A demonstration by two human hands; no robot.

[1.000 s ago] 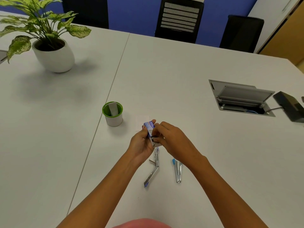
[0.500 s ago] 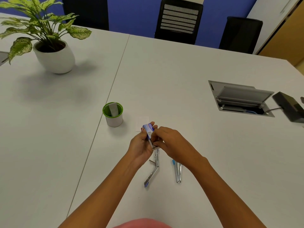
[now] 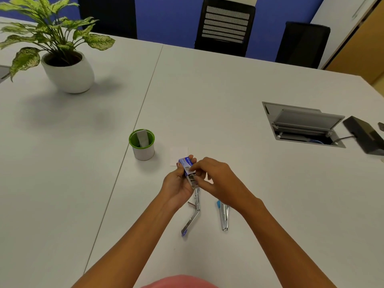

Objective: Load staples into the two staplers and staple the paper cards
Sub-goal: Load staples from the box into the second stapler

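Surface: white table (image 3: 228, 96), blue wall behind.
Staple box (image 3: 187, 164): just right of the green-rimmed cup (image 3: 142, 146), gripped in the left hand (image 3: 178, 181); drawer partly out.
Right hand (image 3: 216, 179): fingertips pinched at the drawer.
Open stapler (image 3: 194, 213): below the box, flat.
Closed stapler (image 3: 224, 217): right of it.
Paper card (image 3: 176, 154): behind the box.
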